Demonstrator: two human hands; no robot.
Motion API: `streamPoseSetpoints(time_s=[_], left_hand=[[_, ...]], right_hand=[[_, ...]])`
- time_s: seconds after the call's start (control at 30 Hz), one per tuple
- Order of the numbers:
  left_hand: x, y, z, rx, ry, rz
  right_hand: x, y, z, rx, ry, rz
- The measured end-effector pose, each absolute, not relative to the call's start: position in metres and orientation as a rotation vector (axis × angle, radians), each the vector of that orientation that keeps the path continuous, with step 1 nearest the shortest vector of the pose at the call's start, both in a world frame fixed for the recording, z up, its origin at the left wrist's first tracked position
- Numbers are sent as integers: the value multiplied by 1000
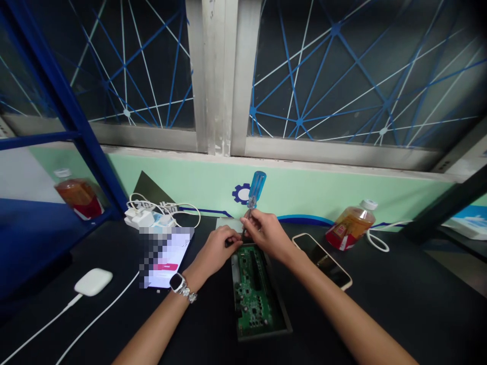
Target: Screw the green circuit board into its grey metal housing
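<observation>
My right hand (266, 234) grips a blue-handled screwdriver (255, 188), which stands tilted with its metal shaft pointing down to the top edge of a green circuit board (254, 294). The board lies in an open dark metal tray (279, 309) on the black desk. My left hand (213, 249) is close beside the shaft, its fingers curled at the board's top end. Whatever those fingers touch is hidden, and the screwdriver tip is hidden behind them too. A watch with a metal band (181, 287) sits on my left wrist.
A smartphone (322, 261) lies right of the tray, and a tablet with a pixelated screen area (165, 256) lies left of it. Further left are a white power strip with cables (146, 215) and a white charger (93, 282). A drink bottle (350, 225) stands behind the phone, below the window.
</observation>
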State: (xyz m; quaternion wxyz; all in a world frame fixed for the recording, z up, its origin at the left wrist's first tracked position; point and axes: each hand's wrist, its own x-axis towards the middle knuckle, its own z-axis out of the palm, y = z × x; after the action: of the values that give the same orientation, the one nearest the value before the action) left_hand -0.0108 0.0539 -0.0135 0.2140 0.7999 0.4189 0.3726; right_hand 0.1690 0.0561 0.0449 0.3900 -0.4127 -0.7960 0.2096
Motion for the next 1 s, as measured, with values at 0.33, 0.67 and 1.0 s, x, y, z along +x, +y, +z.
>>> streamPoseSetpoints(time_s=[0.33, 0.67, 1.0], left_hand=[[-14, 57, -40, 2241, 1198, 1024], [-1, 54, -37, 2086, 1183, 1164], [2, 52, -33, 1911, 1147, 1205]], right_hand=[[167, 62, 21, -1011, -2037, 582], [167, 66, 18, -1040, -2028, 484], [166, 65, 22, -1133, -2041, 534]])
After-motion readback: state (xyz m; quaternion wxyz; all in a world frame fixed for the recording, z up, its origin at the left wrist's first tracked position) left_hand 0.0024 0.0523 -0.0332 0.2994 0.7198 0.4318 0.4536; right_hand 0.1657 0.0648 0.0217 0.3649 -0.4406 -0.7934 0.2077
